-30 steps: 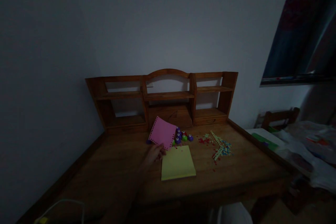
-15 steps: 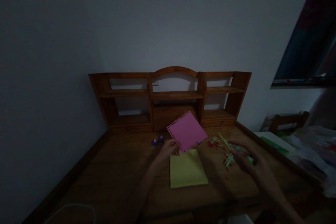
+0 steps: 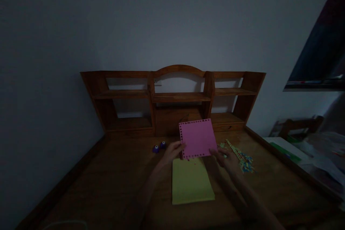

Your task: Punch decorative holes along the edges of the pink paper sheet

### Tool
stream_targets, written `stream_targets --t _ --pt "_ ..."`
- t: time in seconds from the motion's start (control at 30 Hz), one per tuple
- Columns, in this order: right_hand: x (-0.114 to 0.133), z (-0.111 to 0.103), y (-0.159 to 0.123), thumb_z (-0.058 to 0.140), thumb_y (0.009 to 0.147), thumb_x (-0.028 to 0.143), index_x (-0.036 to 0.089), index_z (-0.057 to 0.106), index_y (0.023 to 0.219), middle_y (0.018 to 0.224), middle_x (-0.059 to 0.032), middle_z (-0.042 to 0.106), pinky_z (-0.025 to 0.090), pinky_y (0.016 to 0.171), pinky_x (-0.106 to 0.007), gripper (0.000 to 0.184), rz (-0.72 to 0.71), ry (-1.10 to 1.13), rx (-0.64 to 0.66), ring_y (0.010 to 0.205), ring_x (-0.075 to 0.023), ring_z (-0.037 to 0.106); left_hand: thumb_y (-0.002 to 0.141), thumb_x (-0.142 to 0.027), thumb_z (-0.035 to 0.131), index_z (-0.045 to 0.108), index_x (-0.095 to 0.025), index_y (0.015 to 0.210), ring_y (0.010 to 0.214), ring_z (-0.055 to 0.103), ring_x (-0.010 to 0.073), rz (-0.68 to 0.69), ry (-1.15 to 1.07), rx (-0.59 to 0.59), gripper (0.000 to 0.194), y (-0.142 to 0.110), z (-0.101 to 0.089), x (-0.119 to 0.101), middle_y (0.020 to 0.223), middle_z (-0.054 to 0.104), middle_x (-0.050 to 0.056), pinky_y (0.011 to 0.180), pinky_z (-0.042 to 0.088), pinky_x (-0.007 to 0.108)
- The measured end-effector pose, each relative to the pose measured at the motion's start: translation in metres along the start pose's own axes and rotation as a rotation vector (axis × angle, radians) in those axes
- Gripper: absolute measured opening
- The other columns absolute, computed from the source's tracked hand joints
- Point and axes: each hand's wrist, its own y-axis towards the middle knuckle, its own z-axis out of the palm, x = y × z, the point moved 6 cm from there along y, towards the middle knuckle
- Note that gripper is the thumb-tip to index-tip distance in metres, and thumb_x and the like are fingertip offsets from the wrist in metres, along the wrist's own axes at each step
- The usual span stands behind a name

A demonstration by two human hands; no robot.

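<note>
A pink sheet of paper (image 3: 199, 137) with punched holes along its left, top and bottom edges is held up, tilted slightly. My left hand (image 3: 173, 151) pinches it at the lower left edge. At its lower right corner, my right hand (image 3: 225, 158) has its thumb and fingers closed on the paper. Below the sheet, a yellow pad or stack of paper (image 3: 192, 183) lies on the wooden desk. Small pale-green and blue bits (image 3: 246, 164) lie scattered to the right of my right hand, beside a pale-yellow perforated strip (image 3: 234, 149).
Two small purple things with white eye-like spots (image 3: 155, 148) stand left of the pink sheet. A wooden shelf unit (image 3: 178, 97) backs the desk (image 3: 121, 176). To the right are a raised desk edge (image 3: 285, 161), a chair (image 3: 302, 124) and plastic bags (image 3: 323, 147).
My right hand has come left from over the scattered bits and taken hold of the pink sheet's corner. The sheet has turned from a diamond-like slant to nearly level.
</note>
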Motion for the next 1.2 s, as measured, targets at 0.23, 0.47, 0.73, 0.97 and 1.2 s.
stream_targets --t 0.23,0.47,0.73,0.97,1.2 --pt "0.022 0.042 0.031 0.076 0.063 0.060 0.014 0.075 0.075 0.070 -0.0080 0.069 0.042 0.053 -0.027 0.047 -0.036 0.237 0.091 0.062 -0.0205 0.059 0.086 -0.064 0.050 0.074 -0.013 0.089 0.059 0.058 0.0170 -0.023 0.052 0.081 0.057 0.001 0.014 0.016 0.080 0.071 0.013 0.059 0.044 0.029" --pt "-0.007 0.075 0.048 0.080 0.059 0.060 0.011 0.074 0.080 0.074 -0.0107 0.071 0.048 0.057 -0.030 0.053 0.052 0.411 0.101 0.065 -0.0218 0.063 0.081 -0.068 0.056 0.068 -0.013 0.081 0.049 0.056 0.0155 -0.020 0.044 -0.197 0.056 0.008 -0.002 0.039 0.064 0.067 0.008 0.051 0.043 0.028" --pt "-0.015 0.073 0.042 0.081 0.056 0.063 0.014 0.074 0.075 0.070 -0.0087 0.071 0.049 0.057 -0.030 0.053 0.082 0.428 0.116 0.065 -0.0230 0.065 0.083 -0.062 0.058 0.064 -0.013 0.079 0.043 0.052 0.0110 0.005 0.009 -0.218 0.050 0.011 -0.003 0.053 0.064 0.066 0.006 0.045 0.041 0.023" --pt "-0.016 0.071 0.034 0.079 0.060 0.062 0.016 0.076 0.078 0.076 -0.0093 0.073 0.051 0.065 -0.033 0.049 0.072 0.424 0.123 0.075 -0.0271 0.067 0.085 -0.061 0.057 0.065 -0.011 0.076 0.044 0.054 0.0114 0.040 0.004 -0.165 0.051 0.010 -0.001 0.061 0.065 0.067 0.009 0.045 0.042 0.023" --pt "-0.022 0.071 0.039 0.076 0.063 0.063 0.015 0.076 0.080 0.079 -0.0109 0.073 0.049 0.064 -0.033 0.051 0.011 0.367 0.106 0.074 -0.0263 0.066 0.087 -0.055 0.059 0.067 -0.010 0.078 0.048 0.054 0.0109 0.098 0.001 -0.116 0.047 0.004 0.006 0.051 0.069 0.068 0.010 0.046 0.040 0.022"
